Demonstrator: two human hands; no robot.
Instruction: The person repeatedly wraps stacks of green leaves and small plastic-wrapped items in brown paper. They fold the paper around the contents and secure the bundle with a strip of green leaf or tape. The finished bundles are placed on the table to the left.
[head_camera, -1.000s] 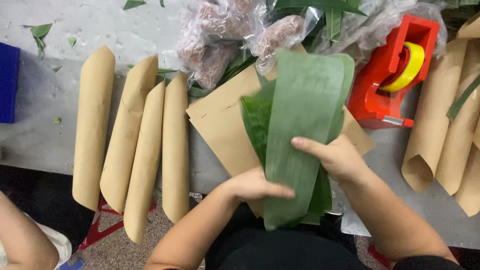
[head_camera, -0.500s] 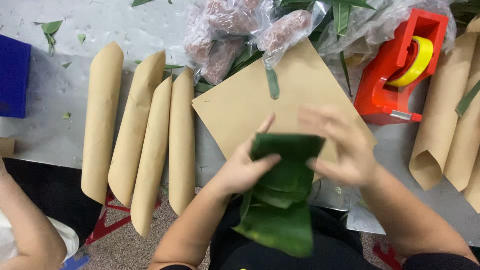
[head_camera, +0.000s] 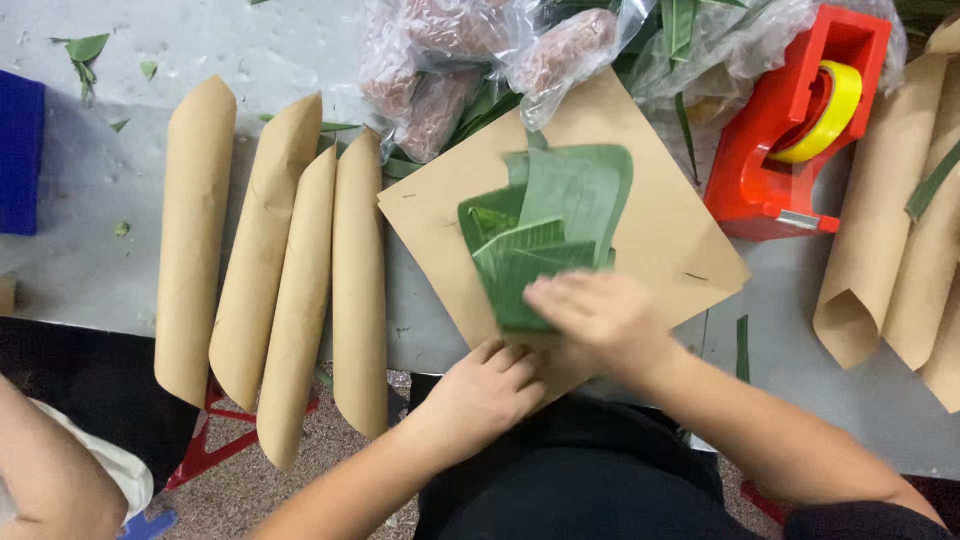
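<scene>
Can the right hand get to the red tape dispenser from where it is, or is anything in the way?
Probably yes. The right hand rests on the folded green leaves on the brown paper sheet; the red tape dispenser stands just beyond the sheet's right corner, with only flat paper and bare table between.

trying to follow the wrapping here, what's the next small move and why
Probably roll the near corner of the brown paper sheet up over the folded green leaves. The leaves lie on the sheet, the right hand presses on them, and the left hand sits at the sheet's near corner.
</scene>
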